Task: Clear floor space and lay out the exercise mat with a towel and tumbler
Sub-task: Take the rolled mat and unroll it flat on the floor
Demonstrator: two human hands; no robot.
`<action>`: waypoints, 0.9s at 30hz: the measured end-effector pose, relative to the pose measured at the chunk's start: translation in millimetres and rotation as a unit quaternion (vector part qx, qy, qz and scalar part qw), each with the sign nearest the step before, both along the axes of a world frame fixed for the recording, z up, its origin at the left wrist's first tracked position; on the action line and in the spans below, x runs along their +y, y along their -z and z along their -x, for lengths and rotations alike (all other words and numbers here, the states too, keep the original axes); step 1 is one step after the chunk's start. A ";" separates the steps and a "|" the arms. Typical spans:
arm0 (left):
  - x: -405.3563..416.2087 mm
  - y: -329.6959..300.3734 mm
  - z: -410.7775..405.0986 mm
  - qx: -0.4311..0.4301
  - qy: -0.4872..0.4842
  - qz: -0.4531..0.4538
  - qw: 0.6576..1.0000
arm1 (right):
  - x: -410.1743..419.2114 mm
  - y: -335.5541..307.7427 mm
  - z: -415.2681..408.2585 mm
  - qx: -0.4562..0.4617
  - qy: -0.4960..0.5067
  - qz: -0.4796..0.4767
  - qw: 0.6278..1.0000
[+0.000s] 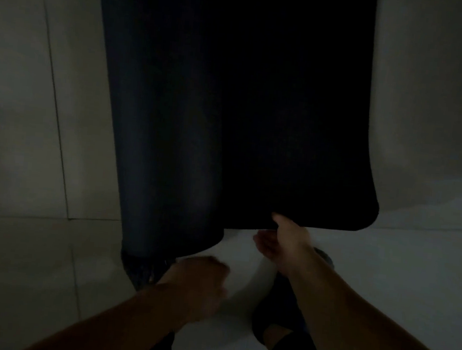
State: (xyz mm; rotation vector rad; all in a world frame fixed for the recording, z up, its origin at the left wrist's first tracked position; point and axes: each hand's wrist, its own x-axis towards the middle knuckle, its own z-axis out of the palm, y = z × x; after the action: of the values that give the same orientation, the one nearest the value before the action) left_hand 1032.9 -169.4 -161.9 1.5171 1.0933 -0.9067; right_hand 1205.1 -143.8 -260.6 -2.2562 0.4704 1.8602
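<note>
Mat (231, 104) hangs over floor (17, 126), near edge raised, left corner curled under. Right hand (288, 245) pinches that edge, thumb on top (likely to pull it flat). Left hand (199, 282) blurred, fingers curled, grip unclear. Towel, tumbler unseen.

The exercise mat (231, 104) is black and spread lengthwise over the pale tiled floor (25, 127). Its near end is lifted off the floor, the near right corner rounded, the near left side curling downward in a fold.
</note>
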 end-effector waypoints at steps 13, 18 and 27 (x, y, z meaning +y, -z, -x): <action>101.6 78.4 -3.9 0.084 0.267 -0.349 0.895 | 68.8 30.7 -0.8 -0.012 -0.826 -0.209 0.524; 96.6 65.1 18.9 0.123 0.293 -0.327 0.890 | 60.7 45.0 -5.6 -0.003 -0.844 -0.203 0.497; 86.3 22.5 104.5 0.170 0.167 -0.288 0.927 | 74.3 29.0 -4.1 0.005 -0.875 -0.149 0.460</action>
State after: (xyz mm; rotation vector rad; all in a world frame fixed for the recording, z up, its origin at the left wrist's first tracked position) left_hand 928.4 -83.1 -184.4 2.1311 1.4671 -1.1767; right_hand 1209.3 -69.4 -289.6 -2.0244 -2.9394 1.6933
